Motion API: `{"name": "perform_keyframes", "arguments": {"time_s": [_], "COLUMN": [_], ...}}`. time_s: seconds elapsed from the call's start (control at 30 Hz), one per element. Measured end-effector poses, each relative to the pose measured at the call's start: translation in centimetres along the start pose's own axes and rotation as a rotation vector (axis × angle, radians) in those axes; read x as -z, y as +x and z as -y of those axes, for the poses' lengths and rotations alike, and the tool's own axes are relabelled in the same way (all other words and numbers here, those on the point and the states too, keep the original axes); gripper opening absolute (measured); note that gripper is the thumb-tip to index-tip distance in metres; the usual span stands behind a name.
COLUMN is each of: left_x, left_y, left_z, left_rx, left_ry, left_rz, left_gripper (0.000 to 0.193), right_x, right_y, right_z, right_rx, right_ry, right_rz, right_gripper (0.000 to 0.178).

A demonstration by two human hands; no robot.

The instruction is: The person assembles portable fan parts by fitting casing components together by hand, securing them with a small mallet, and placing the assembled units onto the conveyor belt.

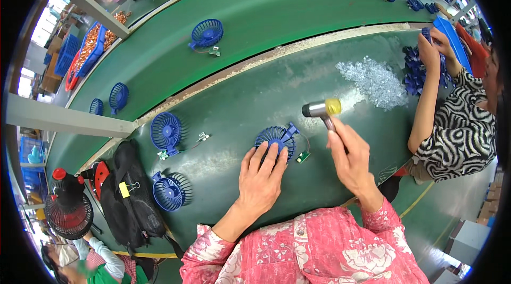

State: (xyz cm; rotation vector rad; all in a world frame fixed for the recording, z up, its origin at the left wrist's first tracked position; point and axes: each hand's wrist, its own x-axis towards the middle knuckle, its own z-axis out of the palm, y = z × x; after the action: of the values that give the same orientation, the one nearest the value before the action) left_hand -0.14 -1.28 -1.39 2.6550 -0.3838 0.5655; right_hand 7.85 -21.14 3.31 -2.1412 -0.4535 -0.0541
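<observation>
In front of me a blue fan housing (274, 136) lies on the green table, its slotted grille facing up. The fingers of my left hand (262, 177) are stretched out flat over its near side. A thin wire runs from the housing to a small green circuit board (303, 156) beside it. My right hand (350, 156) is closed round the handle of a small mallet (318, 108) with one black and one yellow face. The mallet is up and to the right of the housing, apart from it.
Two more fan housings (165, 131) (169, 193) lie to the left, near a black bag (130, 199) and a small black fan (68, 212). Clear plastic pieces (375, 82) are heaped at right, near a co-worker's hands (432, 50). A green conveyor belt (255, 28) carrying fan housings runs behind.
</observation>
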Motion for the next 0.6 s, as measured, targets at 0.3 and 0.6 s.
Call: {"name": "perform_keyframes", "arguments": {"time_s": [0.3, 0.6], "left_x": [0.6, 1.1], "left_y": [-0.5, -0.4], "left_z": [0.0, 0.0], "left_rx": [0.012, 0.017], "left_ry": [0.0, -0.015], "left_rz": [0.014, 0.055], "left_gripper": [0.038, 0.038], "right_x": [1.3, 2.8], "right_y": [1.6, 6.9], "right_z": [-4.0, -9.0], "right_rx": [-0.339, -0.348], "right_ry": [0.017, -0.222], "right_rz": [0.008, -0.217], "right_gripper": [0.026, 0.026]}}
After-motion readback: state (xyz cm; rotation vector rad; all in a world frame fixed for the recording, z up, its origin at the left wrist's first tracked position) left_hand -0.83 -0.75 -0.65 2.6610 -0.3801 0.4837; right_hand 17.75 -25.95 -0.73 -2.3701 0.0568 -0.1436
